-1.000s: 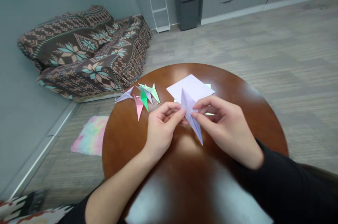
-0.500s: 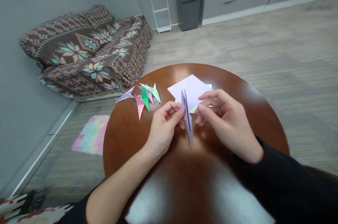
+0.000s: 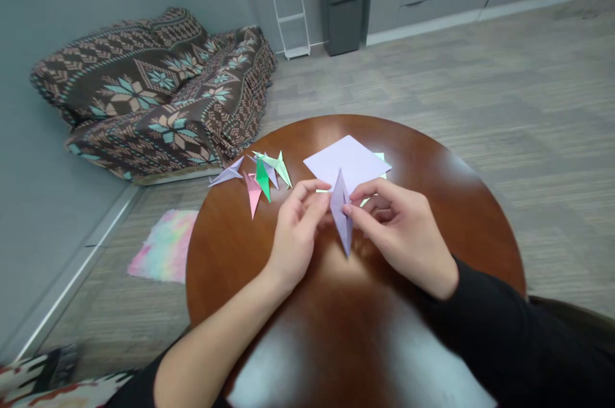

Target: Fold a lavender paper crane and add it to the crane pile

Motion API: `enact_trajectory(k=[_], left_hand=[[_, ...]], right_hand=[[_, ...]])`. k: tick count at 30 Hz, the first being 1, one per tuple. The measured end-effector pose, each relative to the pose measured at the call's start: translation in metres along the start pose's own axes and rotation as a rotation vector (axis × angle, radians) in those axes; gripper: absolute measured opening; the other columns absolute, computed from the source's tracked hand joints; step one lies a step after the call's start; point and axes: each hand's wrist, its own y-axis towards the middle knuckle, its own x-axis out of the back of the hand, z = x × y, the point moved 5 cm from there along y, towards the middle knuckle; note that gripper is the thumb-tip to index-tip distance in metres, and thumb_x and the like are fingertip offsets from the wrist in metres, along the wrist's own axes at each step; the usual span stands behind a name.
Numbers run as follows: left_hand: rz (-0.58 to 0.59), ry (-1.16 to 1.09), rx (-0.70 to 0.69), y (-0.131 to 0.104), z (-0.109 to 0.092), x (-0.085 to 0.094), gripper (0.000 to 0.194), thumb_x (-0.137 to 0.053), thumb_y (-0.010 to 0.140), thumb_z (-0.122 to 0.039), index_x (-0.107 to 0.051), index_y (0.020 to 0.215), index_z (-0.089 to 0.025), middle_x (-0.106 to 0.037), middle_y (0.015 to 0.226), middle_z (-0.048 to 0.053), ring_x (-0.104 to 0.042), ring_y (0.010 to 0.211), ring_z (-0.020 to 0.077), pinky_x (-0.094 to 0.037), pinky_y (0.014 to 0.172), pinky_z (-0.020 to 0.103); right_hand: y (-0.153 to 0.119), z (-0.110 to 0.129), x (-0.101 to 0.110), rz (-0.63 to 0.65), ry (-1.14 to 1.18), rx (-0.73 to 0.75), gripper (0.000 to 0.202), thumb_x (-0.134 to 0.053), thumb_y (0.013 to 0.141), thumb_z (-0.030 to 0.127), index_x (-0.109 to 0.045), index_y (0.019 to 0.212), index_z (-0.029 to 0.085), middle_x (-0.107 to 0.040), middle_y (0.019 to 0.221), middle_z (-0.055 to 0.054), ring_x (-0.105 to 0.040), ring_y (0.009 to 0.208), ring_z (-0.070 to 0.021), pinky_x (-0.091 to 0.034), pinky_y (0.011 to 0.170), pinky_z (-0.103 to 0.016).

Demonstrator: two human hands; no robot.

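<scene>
Now we are pinching a slender, folded lilac paper diamond (image 3: 340, 209) in our right hand (image 3: 401, 225), holding it above a round, glossy brown wooden table (image 3: 471, 222), near a flat, pale lilac paper sheet (image 3: 348, 155). Our left hand (image 3: 298, 225) is curling by the diamond's left edge; whether it is gripping, we cannot tell.

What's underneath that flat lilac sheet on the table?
Pale green paper peeks out from under the lilac sheet; whatever else lies beneath is covered.
</scene>
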Motion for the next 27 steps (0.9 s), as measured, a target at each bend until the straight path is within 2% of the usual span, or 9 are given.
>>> enact_trajectory(k=[4,8,14,18,23,27], left_hand=[[0.026,0.134,-0.07,-0.001,-0.006,-0.004,0.021,-0.075,0.085,-0.035,-0.071,0.094,-0.016,-0.073,0.094,0.006,-0.069,0.089,0.0177,-0.055,0.08,0.026],[-0.013,0.178,-0.065,0.0,-0.006,-0.005,0.018,-0.078,0.082,-0.03,-0.074,0.091,-0.016,-0.075,0.088,0.004,-0.069,0.083,0.0163,-0.055,0.079,0.024],[-0.026,0.146,-0.053,0.001,-0.006,-0.004,0.02,-0.082,0.078,-0.03,-0.075,0.091,-0.016,-0.076,0.087,0.005,-0.069,0.081,0.0166,-0.055,0.078,0.025],[0.042,0.111,-0.026,0.001,-0.002,-0.003,0.021,-0.081,0.078,-0.029,-0.074,0.092,-0.015,-0.074,0.087,0.004,-0.067,0.078,0.0149,-0.053,0.075,0.023],[0.149,0.09,0.015,-0.001,0.0,-0.007,0.024,-0.078,0.081,-0.03,-0.07,0.097,-0.014,-0.073,0.093,0.005,-0.066,0.082,0.0152,-0.051,0.076,0.022],[0.084,0.197,-0.044,-0.001,-0.006,-0.007,0.019,-0.075,0.084,-0.031,-0.071,0.092,-0.013,-0.073,0.09,0.005,-0.066,0.082,0.0146,-0.051,0.078,0.023]], right_hand=[[-0.002,0.006,0.003,-0.046,-0.165,0.167,0.002,-0.066,0.088,0.018,-0.067,0.086,0.018,-0.07,0.08,-0.003,-0.062,0.06,-0.0131,-0.052,0.054,-0.025],[-0.003,0.011,0.002,-0.031,-0.218,0.218,0.01,-0.062,0.09,0.015,-0.068,0.082,0.019,-0.066,0.075,-0.003,-0.06,0.063,-0.014,-0.051,0.055,-0.025],[-0.003,0.005,0.0,0.001,-0.086,0.027,0.008,-0.064,0.086,0.017,-0.064,0.078,0.018,-0.063,0.07,-0.001,-0.057,0.055,-0.0131,-0.049,0.051,-0.026],[0.0,-0.002,-0.003,0.07,0.09,-0.133,0.008,-0.066,0.085,0.02,-0.062,0.078,0.019,-0.062,0.069,0.0,-0.059,0.058,-0.0138,-0.049,0.053,-0.025],[0.004,-0.003,-0.004,0.084,0.277,-0.146,0.006,-0.069,0.083,0.018,-0.065,0.078,0.018,-0.071,0.089,-0.004,-0.067,0.082,-0.0172,-0.054,0.068,-0.026],[0.003,-0.005,-0.003,0.057,0.254,-0.174,0.005,-0.072,0.081,0.019,-0.069,0.078,0.017,-0.072,0.084,-0.003,-0.067,0.08,-0.0175,-0.054,0.069,-0.027]])
